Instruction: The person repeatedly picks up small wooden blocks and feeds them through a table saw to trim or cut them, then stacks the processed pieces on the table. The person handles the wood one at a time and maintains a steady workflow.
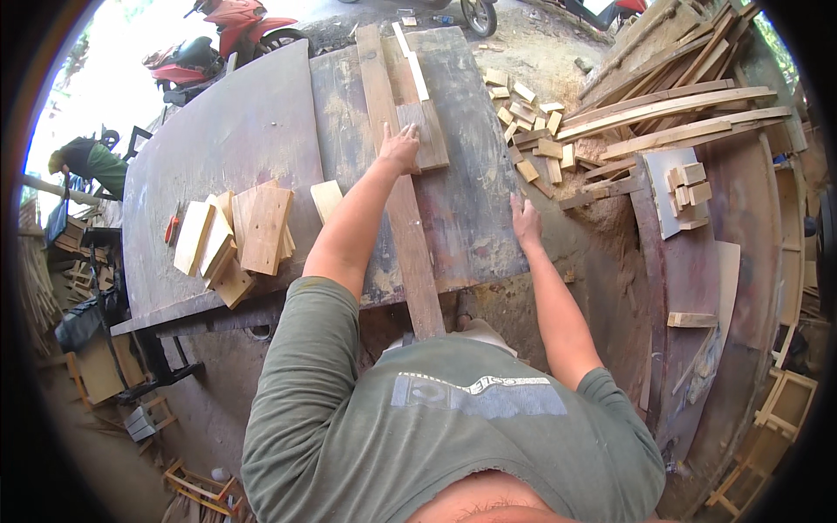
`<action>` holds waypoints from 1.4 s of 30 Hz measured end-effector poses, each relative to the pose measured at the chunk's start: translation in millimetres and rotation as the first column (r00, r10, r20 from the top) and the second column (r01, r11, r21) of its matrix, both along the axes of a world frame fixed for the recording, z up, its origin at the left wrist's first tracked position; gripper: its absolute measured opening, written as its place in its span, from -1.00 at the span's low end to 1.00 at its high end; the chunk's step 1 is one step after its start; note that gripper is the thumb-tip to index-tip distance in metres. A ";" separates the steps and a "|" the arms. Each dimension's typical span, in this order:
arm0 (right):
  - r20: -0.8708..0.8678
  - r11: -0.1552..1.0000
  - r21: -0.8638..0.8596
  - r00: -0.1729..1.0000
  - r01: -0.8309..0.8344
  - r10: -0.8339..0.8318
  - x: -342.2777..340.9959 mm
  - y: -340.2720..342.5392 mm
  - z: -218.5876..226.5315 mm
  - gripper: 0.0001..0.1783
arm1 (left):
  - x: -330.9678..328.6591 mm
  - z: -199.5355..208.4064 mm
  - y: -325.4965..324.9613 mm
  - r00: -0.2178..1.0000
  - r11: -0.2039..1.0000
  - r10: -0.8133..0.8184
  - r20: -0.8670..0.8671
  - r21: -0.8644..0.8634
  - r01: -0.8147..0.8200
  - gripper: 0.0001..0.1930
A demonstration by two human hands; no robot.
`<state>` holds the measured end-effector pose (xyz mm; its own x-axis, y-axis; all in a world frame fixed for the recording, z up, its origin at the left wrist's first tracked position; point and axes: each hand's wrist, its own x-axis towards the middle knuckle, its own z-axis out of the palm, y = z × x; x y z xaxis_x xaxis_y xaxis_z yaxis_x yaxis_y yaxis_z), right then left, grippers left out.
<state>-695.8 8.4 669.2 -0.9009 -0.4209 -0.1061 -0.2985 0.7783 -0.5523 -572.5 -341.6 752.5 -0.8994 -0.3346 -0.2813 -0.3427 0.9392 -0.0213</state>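
My left hand (401,150) lies flat with its fingers spread over a short wooden board (432,144) and the edge of a long brown plank (406,222). The plank runs lengthwise along the worn, dusty worktable (471,209), and its near end reaches past the front edge to my waist. Beyond the short board, a thin pale strip (418,77) lies alongside the plank. At the table's right edge rests my right hand (526,222), fingers stretched out and holding nothing I can see. Left of my left forearm are one pale block (327,200) and a heap of short boards (264,228).
Red-handled pliers (172,228) lie left of the heap. Scattered offcuts (534,131) and long planks (671,113) fill the ground at right. Small blocks (689,185) sit on a pale panel. A red motorbike (235,35) stands beyond; a person (91,166) bends at far left.
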 end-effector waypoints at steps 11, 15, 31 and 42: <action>0.000 1.000 -0.004 1.000 0.031 -0.031 -3.5 -5.3 2.5 -0.12 | -13.4 -4.4 -26.3 0.997 0.998 0.007 -0.073 0.067 -0.002 0.08; 0.048 0.999 -0.026 0.998 0.031 -0.030 -5.1 -7.6 4.1 -0.12 | -36.3 -2.0 -58.8 1.000 0.999 0.017 0.020 0.046 -0.018 0.04; 0.076 0.999 0.005 0.997 0.032 -0.033 -3.8 -15.6 21.1 -0.20 | -210.7 -1.0 -226.2 0.926 0.913 0.373 0.053 0.157 -0.376 -0.01; 0.119 0.998 0.048 0.992 0.041 -0.047 -7.0 -22.5 29.7 -0.19 | -202.2 -20.0 -240.1 0.837 0.883 0.468 -0.283 0.122 -0.453 0.00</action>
<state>-702.8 -14.1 698.9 -0.8979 -0.3733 -0.2332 -0.1968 0.8144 -0.5460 -774.7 -581.7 732.5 -0.6876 -0.7241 -0.0538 -0.7189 0.6683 0.1913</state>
